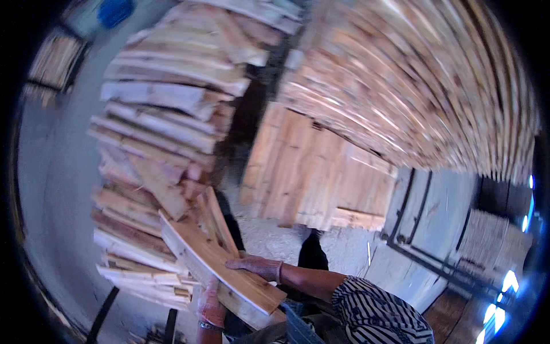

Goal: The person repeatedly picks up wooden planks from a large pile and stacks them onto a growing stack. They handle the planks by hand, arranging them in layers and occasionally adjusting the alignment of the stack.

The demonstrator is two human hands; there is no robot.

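A long wooden board (215, 261) lies slantwise in front of me, with its near end close to my body. My right hand (259, 267), in a pale pinkish glove, grips its right edge. Lower down, my left hand (212, 307), also gloved, holds its left side; part of those fingers is hidden by the board. Beneath the near end, a second pale board (238, 309) shows. The far end of the held board rests over a heap of rough planks (146, 215) on my left.
Rows of uneven planks (154, 97) stretch away on the left. Ahead stands a stack of smoother boards (312, 172), with a large, blurred stack of slats (401, 86) behind it. A dark metal frame (424, 258) lies on the right. A blue object (114, 12) is at the far left.
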